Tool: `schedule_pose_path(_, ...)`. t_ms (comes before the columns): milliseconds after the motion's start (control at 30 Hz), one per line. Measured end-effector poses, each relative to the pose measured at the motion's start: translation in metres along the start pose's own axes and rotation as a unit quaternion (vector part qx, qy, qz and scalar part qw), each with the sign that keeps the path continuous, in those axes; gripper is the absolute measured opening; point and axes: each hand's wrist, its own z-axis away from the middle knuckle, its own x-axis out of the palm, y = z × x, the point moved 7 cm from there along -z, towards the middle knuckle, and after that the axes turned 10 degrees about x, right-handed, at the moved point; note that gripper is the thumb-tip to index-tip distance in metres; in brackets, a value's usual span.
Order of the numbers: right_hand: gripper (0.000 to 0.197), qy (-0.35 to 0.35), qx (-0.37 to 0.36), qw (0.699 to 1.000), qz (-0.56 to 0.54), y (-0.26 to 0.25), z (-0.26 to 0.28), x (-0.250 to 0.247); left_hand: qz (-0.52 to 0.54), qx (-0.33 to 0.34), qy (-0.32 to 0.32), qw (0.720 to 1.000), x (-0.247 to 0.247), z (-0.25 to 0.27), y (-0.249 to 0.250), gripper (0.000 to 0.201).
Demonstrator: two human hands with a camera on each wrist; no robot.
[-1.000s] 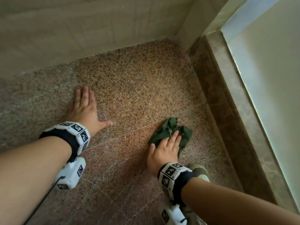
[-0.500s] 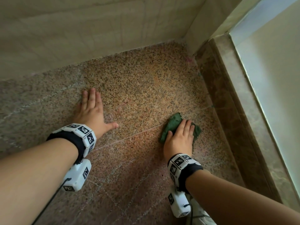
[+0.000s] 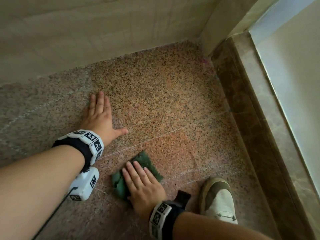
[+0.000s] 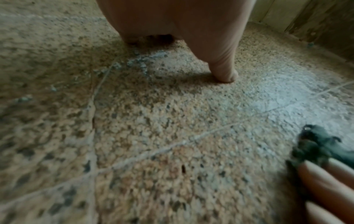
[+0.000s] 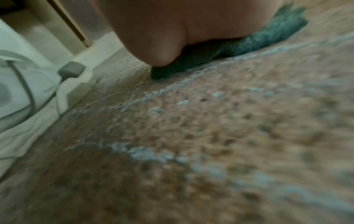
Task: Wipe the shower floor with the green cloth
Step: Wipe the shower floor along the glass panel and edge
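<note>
In the head view, the right hand [image 3: 143, 187] lay flat on the green cloth [image 3: 147, 161], its fingers straight and close together, pressing the cloth onto the shower floor [image 3: 155, 94]; the cloth showed past the fingertips and on the thumb side. The left hand [image 3: 100, 118] rested palm down on the bare floor, well apart from the cloth, fingers straight and together, thumb spread out to the side. A shoe [image 3: 218, 200] stood near the right wrist, between it and the brown curb [image 3: 251, 118]. In the left wrist view, the left thumb [image 4: 222, 66] touched the speckled floor, and the cloth [image 4: 316, 145] lay under the right fingers [image 4: 321, 181] at the lower right. In the right wrist view, which was blurred, the palm [image 5: 172, 30] covered the cloth [image 5: 249, 44], and the fingers were hidden.
</note>
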Motion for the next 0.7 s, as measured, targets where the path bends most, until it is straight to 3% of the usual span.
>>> schedule_pose_path(67,0.073,0.010,0.023,0.999,0.025,0.030,-0.008,-0.019,0.003,0.003,-0.003,1.000,0.000,0.000,0.001,0.128)
schedule_pose_path(133,0.074,0.060,0.149,0.987,0.004,0.094,-0.020,-0.056,0.006,0.003,-0.003,1.000,0.000,0.001,0.001,0.128)
schedule_pose_path(200,0.073,0.115,0.315,0.940,-0.056,0.170,-0.020,-0.088,0.006,0.001,-0.007,1.000,-0.001,0.002,0.001,0.129)
schedule_pose_path(267,0.074,0.134,0.451,0.873,-0.129,0.224,-0.008,-0.103,0.001,0.004,-0.013,1.000,-0.001,0.003,0.003,0.129)
schedule_pose_path(333,0.075,0.159,0.500,0.833,-0.178,0.235,-0.010,-0.105,0.000,0.004,-0.012,1.000,-0.002,0.003,0.003,0.129)
schedule_pose_path(433,0.077,0.183,0.491,0.824,-0.215,0.200,-0.024,-0.102,0.008,0.004,-0.013,1.000,-0.002,0.005,0.002,0.128)
schedule_pose_path(533,0.080,0.164,0.412,0.879,-0.177,0.147,-0.037,-0.090,0.005,0.006,-0.014,1.000,-0.002,0.004,0.002,0.128)
schedule_pose_path(633,0.079,0.109,0.232,0.960,-0.115,0.053,-0.048,-0.065,-0.002,0.006,-0.006,1.000,-0.003,0.003,0.002,0.127)
schedule_pose_path(700,0.078,0.084,0.087,0.991,-0.058,-0.004,-0.047,-0.042,-0.004,0.009,-0.002,1.000,-0.003,0.003,0.002,0.127)
